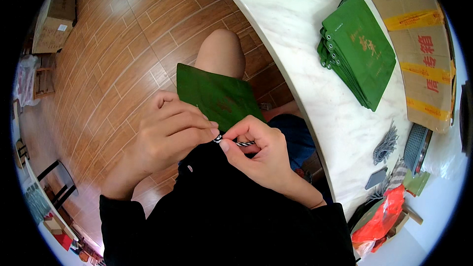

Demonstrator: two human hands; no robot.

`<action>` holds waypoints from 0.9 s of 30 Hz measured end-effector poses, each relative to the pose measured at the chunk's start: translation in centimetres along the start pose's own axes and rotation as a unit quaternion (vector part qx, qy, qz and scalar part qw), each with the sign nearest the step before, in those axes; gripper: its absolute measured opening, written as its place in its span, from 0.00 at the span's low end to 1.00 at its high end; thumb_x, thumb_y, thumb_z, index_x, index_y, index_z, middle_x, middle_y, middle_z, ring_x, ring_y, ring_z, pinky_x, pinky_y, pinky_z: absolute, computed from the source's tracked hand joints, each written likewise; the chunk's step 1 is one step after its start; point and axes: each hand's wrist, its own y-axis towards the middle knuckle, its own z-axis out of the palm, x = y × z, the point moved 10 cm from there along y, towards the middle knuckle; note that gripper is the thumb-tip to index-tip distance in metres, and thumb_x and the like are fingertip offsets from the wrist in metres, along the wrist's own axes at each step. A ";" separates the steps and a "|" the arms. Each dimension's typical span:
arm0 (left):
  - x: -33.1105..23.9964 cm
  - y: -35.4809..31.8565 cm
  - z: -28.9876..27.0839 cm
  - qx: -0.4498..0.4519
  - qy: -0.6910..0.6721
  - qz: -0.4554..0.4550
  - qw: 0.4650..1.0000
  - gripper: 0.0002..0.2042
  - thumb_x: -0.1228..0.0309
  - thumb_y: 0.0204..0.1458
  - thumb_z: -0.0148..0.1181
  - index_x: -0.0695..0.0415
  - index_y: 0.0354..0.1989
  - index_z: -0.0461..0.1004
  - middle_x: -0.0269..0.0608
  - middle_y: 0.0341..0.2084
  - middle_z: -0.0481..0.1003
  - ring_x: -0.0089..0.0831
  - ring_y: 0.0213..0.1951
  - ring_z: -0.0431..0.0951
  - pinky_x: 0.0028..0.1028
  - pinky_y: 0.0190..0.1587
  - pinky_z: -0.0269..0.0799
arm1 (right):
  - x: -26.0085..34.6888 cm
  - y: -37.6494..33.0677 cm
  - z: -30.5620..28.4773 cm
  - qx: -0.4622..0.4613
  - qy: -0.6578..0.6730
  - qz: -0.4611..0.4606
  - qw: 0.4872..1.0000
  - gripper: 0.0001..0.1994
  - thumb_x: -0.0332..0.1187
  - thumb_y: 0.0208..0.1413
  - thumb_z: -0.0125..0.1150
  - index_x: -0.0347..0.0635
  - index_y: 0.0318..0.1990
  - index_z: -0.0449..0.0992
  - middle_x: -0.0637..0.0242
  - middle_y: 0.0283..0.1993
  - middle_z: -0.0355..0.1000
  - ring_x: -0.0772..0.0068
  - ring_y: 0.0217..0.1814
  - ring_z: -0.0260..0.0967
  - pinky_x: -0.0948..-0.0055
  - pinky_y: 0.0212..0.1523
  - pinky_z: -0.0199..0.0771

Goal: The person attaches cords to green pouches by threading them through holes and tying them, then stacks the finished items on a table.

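A black-and-white twisted cord (244,144) runs between my two hands, with a small knot or loop (218,139) at the fingertips. My left hand (170,130) is closed, its thumb and index finger pinching the cord by that knot. My right hand (261,150) grips the cord just beside it, thumb against the bent index finger. Under and beyond the hands, a flat green bag (217,93) lies across my lap. Its near edge is hidden behind my fingers, so I cannot tell how the cord joins it.
To the right stands a white marble-patterned table (276,15) bearing a stack of green bags (362,49) with metal eyelets. Farther right are a taped cardboard box (419,44), a bundle of grey cords (386,147), a dark phone-like slab (376,178) and a red plastic bag (382,216).
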 end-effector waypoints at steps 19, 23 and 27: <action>4.4 -2.7 -2.8 -0.156 -0.022 0.026 0.987 0.11 0.76 0.36 0.70 0.49 0.27 0.75 0.32 0.29 0.79 0.33 0.38 0.78 0.36 0.46 0.66 | -2.5 -0.4 -6.4 -0.054 -0.037 0.025 0.998 0.07 0.31 0.60 0.51 0.37 0.37 0.73 0.71 0.22 0.67 0.85 0.23 0.62 0.83 0.25 0.63; 8.6 -6.3 -0.2 -0.131 -0.018 -0.041 0.990 0.11 0.79 0.34 0.70 0.52 0.25 0.76 0.38 0.40 0.76 0.40 0.48 0.72 0.38 0.47 0.67 | -6.9 0.8 -9.8 -0.156 -0.074 0.024 0.985 0.08 0.31 0.61 0.49 0.36 0.39 0.72 0.69 0.24 0.67 0.81 0.27 0.64 0.80 0.30 0.65; 11.2 -10.2 1.4 -0.121 -0.053 -0.142 0.981 0.09 0.83 0.35 0.68 0.55 0.24 0.77 0.44 0.50 0.69 0.42 0.53 0.68 0.39 0.54 0.65 | -10.7 2.7 -9.1 -0.176 -0.162 0.013 0.971 0.14 0.36 0.59 0.52 0.35 0.46 0.68 0.61 0.34 0.70 0.70 0.35 0.69 0.72 0.38 0.69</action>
